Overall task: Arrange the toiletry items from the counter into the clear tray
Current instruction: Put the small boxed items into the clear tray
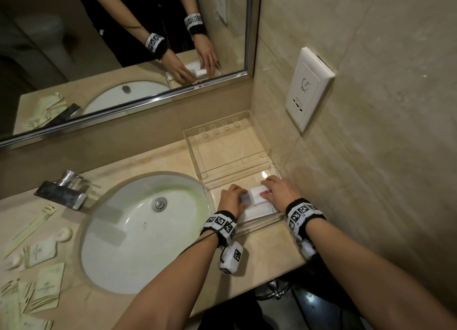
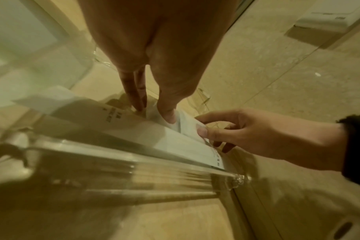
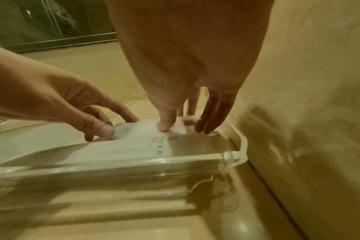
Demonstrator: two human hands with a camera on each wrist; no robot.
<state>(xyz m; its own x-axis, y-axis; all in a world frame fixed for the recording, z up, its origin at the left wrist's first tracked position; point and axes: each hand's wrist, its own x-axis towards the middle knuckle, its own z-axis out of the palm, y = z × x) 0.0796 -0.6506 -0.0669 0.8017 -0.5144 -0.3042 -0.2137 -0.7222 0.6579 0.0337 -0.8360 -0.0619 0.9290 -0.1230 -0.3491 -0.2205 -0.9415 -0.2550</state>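
A clear tray (image 1: 262, 225) stands on the counter right of the sink, against the side wall, with its clear lid (image 1: 222, 151) lying open behind it. A flat white pack (image 1: 259, 212) with printed text lies inside it. On top sits a small white packet (image 1: 257, 196). My left hand (image 1: 241, 198) pinches the packet's left end, thumb towards me. My right hand (image 1: 265, 193) pinches its right end, thumb on top, its other fingers reaching down beside it. The left wrist view shows the left hand (image 2: 154, 113) and the right hand (image 2: 199, 125) on the packet (image 2: 187, 125). The right wrist view shows the same grip (image 3: 184, 127).
The oval sink (image 1: 146, 230) and chrome faucet (image 1: 64, 191) lie to the left. Several pale sachets (image 1: 42, 292) lie on the counter's left end. A white wall socket (image 1: 309, 87) sits above the tray. The side wall runs tight along the tray's right side.
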